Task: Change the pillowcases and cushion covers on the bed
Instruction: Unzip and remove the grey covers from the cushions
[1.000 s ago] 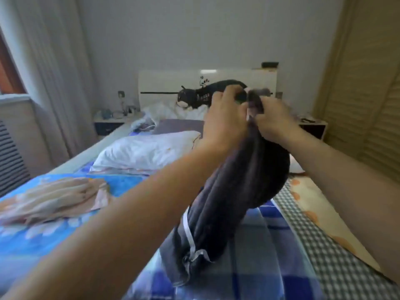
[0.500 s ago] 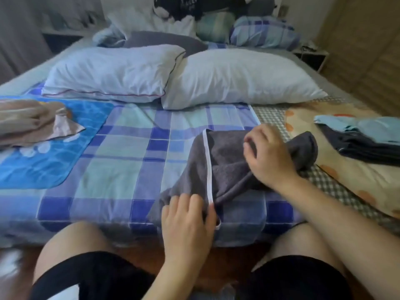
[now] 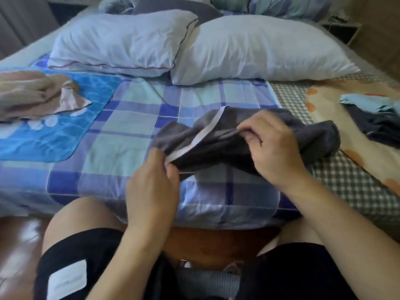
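A dark grey pillowcase (image 3: pixel 313 137) with a white trimmed edge lies bunched on the blue plaid bedspread (image 3: pixel 129 131) near the bed's front edge. My left hand (image 3: pixel 151 182) pinches its white-trimmed open edge at the near left. My right hand (image 3: pixel 272 148) grips a fold of the grey fabric near the middle. Two bare white pillows lie behind: one on the left (image 3: pixel 121 42), one on the right (image 3: pixel 259 50).
A crumpled beige cover (image 3: pixel 32 94) lies on a blue mat (image 3: pixel 43 135) at the left. Folded light blue and dark fabrics (image 3: pixel 376 118) sit on an orange-spotted sheet at the right. More cushions are piled at the headboard. My knees press against the bed's edge.
The grey pillowcase came down from being held high onto the bed. My left hand now pinches its white edge and lifts it, and my right hand has moved to the fold at its middle.
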